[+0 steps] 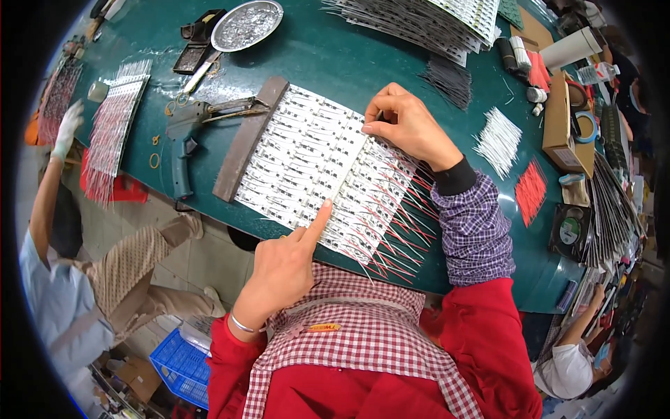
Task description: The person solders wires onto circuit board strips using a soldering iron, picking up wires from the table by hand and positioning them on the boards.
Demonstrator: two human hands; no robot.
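A white circuit board panel with rows of small dark components lies slanted on the green table in front of me. Red and white wires stick out along its right part. My left hand rests its stretched index fingertip on the panel near the middle, with the other fingers curled. At the panel's upper right my right hand is closed in a pinch; whatever is between the fingertips is too small to make out. A brown bar lies across the panel's left end.
Left of the bar lies a soldering gun; a metal dish stands beyond. Stacked panels are at the back. Black wires, white wires, red wires and a cardboard box lie rightward. A co-worker's gloved hand is far left.
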